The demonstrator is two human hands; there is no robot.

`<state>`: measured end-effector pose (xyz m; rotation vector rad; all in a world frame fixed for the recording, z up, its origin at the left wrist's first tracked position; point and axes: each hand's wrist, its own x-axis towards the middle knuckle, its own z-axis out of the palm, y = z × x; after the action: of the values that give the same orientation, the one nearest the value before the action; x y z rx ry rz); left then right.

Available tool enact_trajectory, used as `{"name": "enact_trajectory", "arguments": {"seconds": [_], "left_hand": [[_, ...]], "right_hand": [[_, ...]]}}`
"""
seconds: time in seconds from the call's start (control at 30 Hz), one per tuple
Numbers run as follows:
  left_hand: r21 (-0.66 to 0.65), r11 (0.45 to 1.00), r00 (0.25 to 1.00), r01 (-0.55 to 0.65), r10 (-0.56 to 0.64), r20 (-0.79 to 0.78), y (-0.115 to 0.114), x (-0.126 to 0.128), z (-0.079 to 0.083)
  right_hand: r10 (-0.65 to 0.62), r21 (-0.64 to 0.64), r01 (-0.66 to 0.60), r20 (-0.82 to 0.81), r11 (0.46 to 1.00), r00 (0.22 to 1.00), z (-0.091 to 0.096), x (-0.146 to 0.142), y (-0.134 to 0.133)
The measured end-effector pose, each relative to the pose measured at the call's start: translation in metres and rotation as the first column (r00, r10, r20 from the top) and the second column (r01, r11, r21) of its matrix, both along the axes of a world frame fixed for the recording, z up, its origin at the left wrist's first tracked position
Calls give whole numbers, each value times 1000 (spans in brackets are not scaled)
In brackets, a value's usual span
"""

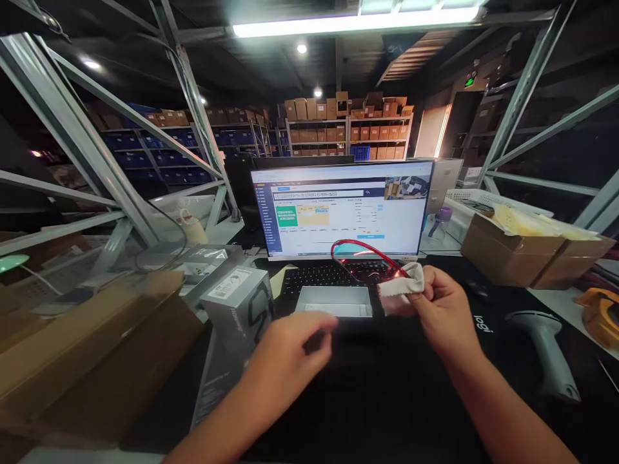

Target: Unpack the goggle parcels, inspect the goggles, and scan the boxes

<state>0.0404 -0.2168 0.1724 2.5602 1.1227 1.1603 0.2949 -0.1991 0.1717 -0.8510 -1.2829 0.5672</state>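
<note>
My right hand is closed on a white cloth, pinched between thumb and fingers. A glossy red looped band sticks out of the cloth to the left, in front of the monitor; its wrapped end is hidden. My left hand holds nothing, its fingers curved and the thumb apart from them. Just beyond it lies an open pale grey box tray. To its left stands a grey product box with a label on top and a picture of a looped headset on its side.
A lit monitor stands behind a black keyboard. On the right are a barcode scanner, a tape dispenser and a cardboard box. A large carton takes up the left side. Metal rack posts frame the desk.
</note>
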Motion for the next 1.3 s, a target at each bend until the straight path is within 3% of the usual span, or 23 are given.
{"name": "enact_trajectory", "arguments": {"seconds": [0.1,0.17,0.3,0.43,0.5,0.57,0.7,0.77,0.9,1.03,1.3], "left_hand": [[268,947,983,-177,155,100,-4,-1,7],[316,926,978,-206,199,56,-7,5,10],[191,981,991,-21,46,-125,-5,15,9],[170,982,993,83,-66,-100,4,16,1],[210,972,992,102,-84,-96,7,16,-3],[240,959,986,152,-130,-104,11,15,-5],[156,967,978,200,-206,26,14,10,-3],[48,986,977,163,-168,132,15,6,3],[-174,979,971,103,-60,233,14,-1,13],[-197,975,969,106,-56,242,17,0,14],[-191,980,976,54,-12,217,13,0,13]], "right_hand": [[65,-23,-63,130,998,989,7,14,-2],[86,-18,-84,245,996,966,9,10,-7],[161,50,-204,449,978,879,5,-13,-14],[154,91,-241,544,966,824,-5,-31,-17],[160,37,-231,613,972,773,-7,-33,-19],[264,-91,-277,675,957,689,-4,-28,-21],[589,-340,-489,577,803,567,10,6,-15],[639,-344,-539,462,768,615,14,27,-8],[513,-294,-439,260,849,818,15,59,9],[501,-418,-373,255,828,827,10,78,23],[341,-440,-236,175,866,924,3,114,39]]}}
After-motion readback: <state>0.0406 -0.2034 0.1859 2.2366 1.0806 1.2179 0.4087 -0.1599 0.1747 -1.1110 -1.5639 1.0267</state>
